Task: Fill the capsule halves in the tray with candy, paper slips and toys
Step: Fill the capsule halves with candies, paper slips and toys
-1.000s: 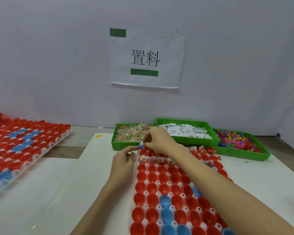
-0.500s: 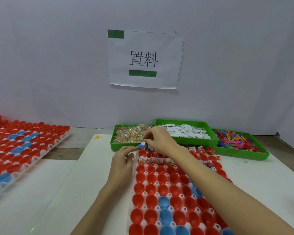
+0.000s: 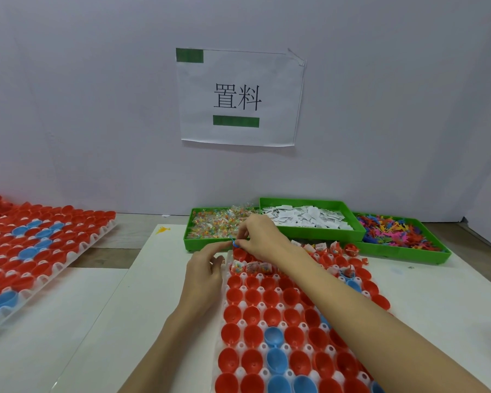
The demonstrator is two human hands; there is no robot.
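Blue toy [image 3: 235,244] | pinched, right hand [image 3: 260,236] | left hand [image 3: 204,268] beside tray [image 3: 262,347]

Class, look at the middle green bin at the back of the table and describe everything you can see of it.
The middle green bin is a shallow rectangular tray of what looks like bright green plastic, with low upright walls and a flat rim. It stands level at the far side of the white table, near the wall, and sits slightly further back than the candy bin on its left and the toy bin on its right. It holds a loose heap of white paper slips with faint dark print. No hand touches it.
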